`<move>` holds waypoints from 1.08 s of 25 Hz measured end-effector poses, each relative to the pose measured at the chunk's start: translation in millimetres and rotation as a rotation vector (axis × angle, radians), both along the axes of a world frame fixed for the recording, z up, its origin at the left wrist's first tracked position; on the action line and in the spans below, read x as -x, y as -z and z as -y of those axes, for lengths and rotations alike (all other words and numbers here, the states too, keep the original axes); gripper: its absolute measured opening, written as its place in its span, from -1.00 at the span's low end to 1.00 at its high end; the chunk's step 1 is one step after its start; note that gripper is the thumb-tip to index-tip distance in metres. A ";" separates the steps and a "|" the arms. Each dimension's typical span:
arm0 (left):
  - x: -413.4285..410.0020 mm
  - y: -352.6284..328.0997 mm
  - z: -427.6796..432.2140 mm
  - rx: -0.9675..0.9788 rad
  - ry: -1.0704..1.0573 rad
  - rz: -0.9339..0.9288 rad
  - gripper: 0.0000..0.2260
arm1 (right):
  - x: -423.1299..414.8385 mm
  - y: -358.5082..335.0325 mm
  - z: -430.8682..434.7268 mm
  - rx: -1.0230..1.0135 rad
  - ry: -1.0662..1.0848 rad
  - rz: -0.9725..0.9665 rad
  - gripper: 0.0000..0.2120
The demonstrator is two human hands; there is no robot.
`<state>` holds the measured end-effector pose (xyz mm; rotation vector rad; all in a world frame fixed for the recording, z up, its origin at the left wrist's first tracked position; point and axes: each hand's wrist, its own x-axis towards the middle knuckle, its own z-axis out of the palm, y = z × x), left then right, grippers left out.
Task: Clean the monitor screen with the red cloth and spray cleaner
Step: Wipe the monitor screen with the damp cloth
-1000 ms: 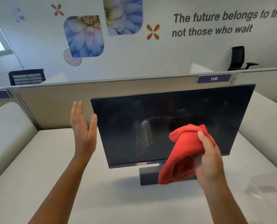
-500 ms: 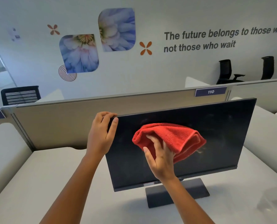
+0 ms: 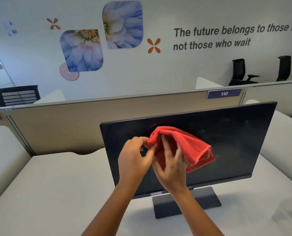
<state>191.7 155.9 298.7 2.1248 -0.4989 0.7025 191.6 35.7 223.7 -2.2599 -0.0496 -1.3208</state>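
Observation:
A dark monitor (image 3: 235,138) stands on a flat grey base (image 3: 201,203) on the white desk, its screen off and faintly smudged. The red cloth (image 3: 189,145) is bunched in front of the screen's middle. My right hand (image 3: 171,167) grips the cloth from below, fingers spread into its folds. My left hand (image 3: 135,159) pinches the cloth's left edge with thumb and fingertips. Both hands are in front of the screen's left half. No spray cleaner shows clearly.
The white desk (image 3: 56,193) stretches left and in front of the monitor. A beige partition (image 3: 65,126) with a "110" label runs behind it. A blurred clear object (image 3: 288,213) sits at the desk's right edge. Black office chairs stand beyond the partitions.
My left hand let go of the monitor's top left corner and came over to pinch the cloth. The right hand with the cloth shifted slightly right on the screen.

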 end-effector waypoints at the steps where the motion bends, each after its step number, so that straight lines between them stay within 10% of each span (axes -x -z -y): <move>1: 0.9 -5.5 3.1 0.017 0.048 0.021 -0.88 | 6.1 0.1 0.0 -0.067 0.005 0.014 -0.45; 5: 15.9 -44.9 25.0 -0.118 0.466 -0.098 -0.88 | 47.0 14.9 -13.8 -0.173 0.105 0.116 -0.50; 11: 42.8 -83.2 77.7 -0.618 0.749 0.232 -0.77 | 88.9 21.2 -2.7 -0.108 0.225 0.315 -0.61; 20: -30.2 -48.9 27.1 -0.827 0.417 0.336 -0.72 | 12.9 33.9 -2.6 0.118 0.231 -0.131 -0.39; 27: -38.5 -59.6 -9.2 -0.629 0.089 0.498 -0.78 | -24.2 27.9 -22.9 0.187 0.188 -0.134 -0.37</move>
